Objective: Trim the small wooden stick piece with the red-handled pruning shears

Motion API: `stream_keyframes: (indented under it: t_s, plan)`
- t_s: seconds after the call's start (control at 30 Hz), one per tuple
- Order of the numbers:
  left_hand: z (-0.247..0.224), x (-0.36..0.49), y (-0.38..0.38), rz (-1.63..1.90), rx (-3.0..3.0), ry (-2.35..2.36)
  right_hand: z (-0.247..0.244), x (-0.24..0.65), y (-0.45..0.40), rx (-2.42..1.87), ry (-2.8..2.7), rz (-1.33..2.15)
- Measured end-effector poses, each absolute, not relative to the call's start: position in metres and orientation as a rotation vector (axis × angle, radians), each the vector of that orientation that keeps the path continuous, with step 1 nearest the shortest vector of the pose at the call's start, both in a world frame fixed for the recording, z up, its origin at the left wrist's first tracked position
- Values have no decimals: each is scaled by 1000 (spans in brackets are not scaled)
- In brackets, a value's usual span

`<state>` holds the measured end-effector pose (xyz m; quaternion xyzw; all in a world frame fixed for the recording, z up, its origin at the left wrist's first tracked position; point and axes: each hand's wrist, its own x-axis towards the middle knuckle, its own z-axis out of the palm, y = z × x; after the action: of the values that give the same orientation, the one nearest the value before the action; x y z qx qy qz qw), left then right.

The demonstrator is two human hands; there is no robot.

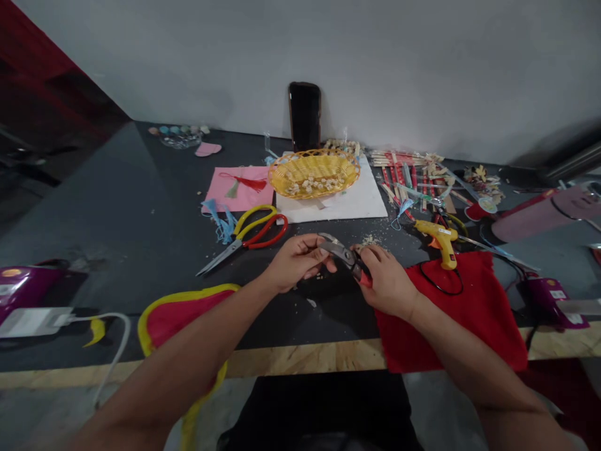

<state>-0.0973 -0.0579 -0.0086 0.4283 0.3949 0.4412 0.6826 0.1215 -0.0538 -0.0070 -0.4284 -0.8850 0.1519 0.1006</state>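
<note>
My right hand (387, 279) is wrapped round a pair of red-handled pruning shears (346, 255), whose grey curved jaws point left. My left hand (300, 262) is closed in a pinch at the tip of those jaws; whatever lies between its fingers is too small and hidden to make out. Pale crumbs (370, 240) are scattered on the dark table around both hands. Beyond them stands a yellow woven basket (314, 164) with small pale pieces (312, 185) inside. Left of my left hand lie scissors (246, 235) with one yellow and one red handle.
A yellow glue gun (439, 238) rests partly on red cloth (451, 313) at right, near a pink bottle (547, 216). A phone (305, 116) leans on the wall. Pink paper (216, 194) bears tassels (248, 183). Red-wrapped sticks (399, 172) lie back right.
</note>
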Motion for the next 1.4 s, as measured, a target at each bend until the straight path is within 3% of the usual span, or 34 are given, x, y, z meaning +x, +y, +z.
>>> stream_keyframes:
  t_s: [0.27, 0.67, 1.17, 1.4]
  plan:
    - [-9, -98, -59, 1048, 1038, 887, -4, 123, -55, -1213, -2621, 531]
    - [-5, -105, -57, 826, 941, 871, -6, 124, -50, -1198, -2677, 366]
    - [-10, -97, -59, 1028, 1086, 924, 3, 124, -55, -1222, -2671, 576]
    - [-7, -104, -58, 873, 1036, 862, -3, 124, -50, -1201, -2686, 360]
